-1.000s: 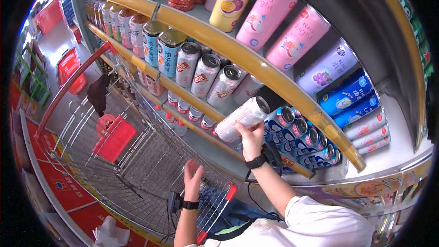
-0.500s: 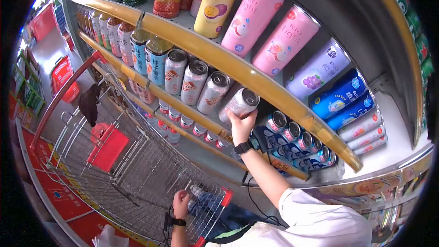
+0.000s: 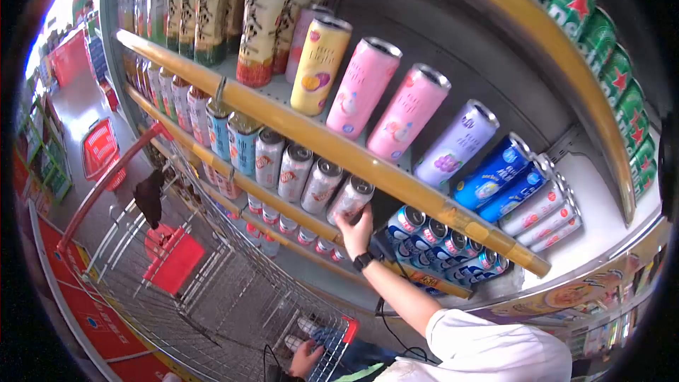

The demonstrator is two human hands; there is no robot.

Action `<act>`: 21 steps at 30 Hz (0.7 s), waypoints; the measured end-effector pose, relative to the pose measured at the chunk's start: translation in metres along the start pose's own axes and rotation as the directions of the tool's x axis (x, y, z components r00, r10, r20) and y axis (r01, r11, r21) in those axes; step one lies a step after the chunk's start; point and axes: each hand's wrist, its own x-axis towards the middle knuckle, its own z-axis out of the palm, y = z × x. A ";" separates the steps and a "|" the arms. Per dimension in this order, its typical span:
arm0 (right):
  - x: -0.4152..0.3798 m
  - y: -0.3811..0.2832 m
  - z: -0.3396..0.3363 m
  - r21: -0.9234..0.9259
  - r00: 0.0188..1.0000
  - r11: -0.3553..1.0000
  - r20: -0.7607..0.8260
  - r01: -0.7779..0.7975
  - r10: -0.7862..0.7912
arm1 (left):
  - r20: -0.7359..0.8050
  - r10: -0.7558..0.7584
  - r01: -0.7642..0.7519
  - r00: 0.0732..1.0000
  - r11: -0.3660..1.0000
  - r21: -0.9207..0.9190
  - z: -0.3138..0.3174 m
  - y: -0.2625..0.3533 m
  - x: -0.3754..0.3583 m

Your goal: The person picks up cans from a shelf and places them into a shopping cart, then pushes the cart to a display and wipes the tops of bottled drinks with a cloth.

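My right hand [image 3: 356, 226] reaches up to a yellow-edged shelf [image 3: 283, 206] and grips a silver can [image 3: 351, 198] that stands at the right end of a row of like silver cans [image 3: 296, 170]. A black watch is on that wrist. My left hand [image 3: 305, 358] rests low at the bottom edge on the red handle [image 3: 344, 345] of a wire shopping cart [image 3: 212, 290], fingers curled on the bar.
Pink, yellow and purple tall cans [image 3: 368, 92] stand on the shelf above, blue cans [image 3: 438, 237] to the right of my hand, green cans [image 3: 601, 35] at the top right. Tea bottles [image 3: 205, 14] fill the upper left. A red basket [image 3: 102, 152] sits down the aisle.
My right hand lifted the silver can from below the shelf edge and stood it at the end of the row. My left hand dropped onto the cart handle. The view tilted upward.
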 end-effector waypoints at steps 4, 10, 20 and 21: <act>-0.059 -0.032 -0.033 0.068 0.980 0.985 0.109 0.157 -0.164 | -0.070 0.187 -0.174 0.980 0.973 0.153 0.012 -0.069 -0.017; -0.145 0.006 -0.097 0.050 0.815 0.986 0.557 0.162 -0.162 | 0.035 -0.028 0.017 0.999 0.964 0.265 0.008 0.001 -0.049; -0.217 0.107 -0.098 0.102 -0.074 0.984 0.993 0.143 -0.092 | 0.003 -0.062 0.057 0.998 0.932 0.357 0.007 0.031 -0.061; -0.232 0.125 -0.092 0.028 -0.059 0.989 0.998 0.143 -0.020 | 0.005 -0.065 0.058 0.998 0.929 0.366 0.008 0.033 -0.062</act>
